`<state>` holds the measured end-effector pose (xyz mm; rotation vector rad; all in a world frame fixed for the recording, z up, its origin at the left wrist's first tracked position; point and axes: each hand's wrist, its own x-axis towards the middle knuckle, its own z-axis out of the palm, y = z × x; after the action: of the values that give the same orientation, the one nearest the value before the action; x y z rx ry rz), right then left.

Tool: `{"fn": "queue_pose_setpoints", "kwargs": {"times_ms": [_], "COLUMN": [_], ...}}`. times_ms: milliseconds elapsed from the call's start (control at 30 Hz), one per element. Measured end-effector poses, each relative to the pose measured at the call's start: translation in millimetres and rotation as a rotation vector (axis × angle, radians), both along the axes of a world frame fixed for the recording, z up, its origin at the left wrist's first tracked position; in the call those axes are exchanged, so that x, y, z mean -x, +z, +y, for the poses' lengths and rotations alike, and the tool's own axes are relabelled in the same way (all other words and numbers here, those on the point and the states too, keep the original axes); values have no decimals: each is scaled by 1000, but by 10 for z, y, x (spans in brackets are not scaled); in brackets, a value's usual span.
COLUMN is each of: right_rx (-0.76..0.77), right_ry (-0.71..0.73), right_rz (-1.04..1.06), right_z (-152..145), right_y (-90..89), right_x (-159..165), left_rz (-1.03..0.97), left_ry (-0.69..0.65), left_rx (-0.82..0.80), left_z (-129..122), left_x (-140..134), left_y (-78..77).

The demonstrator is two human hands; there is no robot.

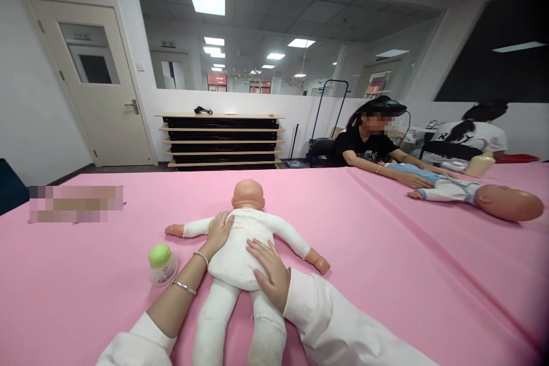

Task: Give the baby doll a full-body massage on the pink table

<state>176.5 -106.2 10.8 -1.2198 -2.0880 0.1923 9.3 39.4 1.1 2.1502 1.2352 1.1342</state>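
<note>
A baby doll (240, 246) with a white cloth body lies on the pink table, its head away from me and its legs toward me. The back of its head is up, so it seems to lie face down. My left hand (220, 231) rests on the doll's left-side upper back near the shoulder, fingers extended. Lower on the right side of its back lies my right hand (271, 269), flat with fingers spread. Neither hand grips anything. Left of my left forearm stands a jar (162, 264) with a green lid.
A pink cloth (364, 274) covers the table. At the right, a seated person (371, 131) has hands on another doll (463, 191) in blue and white clothes, near a pale bottle (479, 164). A blurred patch (77, 204) lies far left. Shelves (221, 140) stand behind the table.
</note>
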Motion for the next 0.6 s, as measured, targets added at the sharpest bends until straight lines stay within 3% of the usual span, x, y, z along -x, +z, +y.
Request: {"fn": "queue_pose_setpoints", "kwargs": {"times_ms": [167, 267, 367, 467, 533, 600], "right_rx": [-36, -26, -51, -102, -105, -76], "right_ry": [-33, -47, -58, -66, -62, -61], "right_rz": [56, 80, 98, 124, 122, 95], "right_z": [-60, -26, 2, 14, 10, -3], "right_y": [-69, -94, -130, -151, -143, -122], "right_x": [4, -1, 9, 17, 14, 6], "left_rz": [53, 140, 264, 373, 373, 331], "left_ry": [11, -34, -249, -577, -668, -648], "left_rx": [-47, -34, 6, 10, 9, 6], "left_z": [-116, -320, -595, -746, -712, -599], "left_x": [-10, -59, -129, -178, -183, -164], "left_y": [40, 120, 306, 513, 585, 576]}}
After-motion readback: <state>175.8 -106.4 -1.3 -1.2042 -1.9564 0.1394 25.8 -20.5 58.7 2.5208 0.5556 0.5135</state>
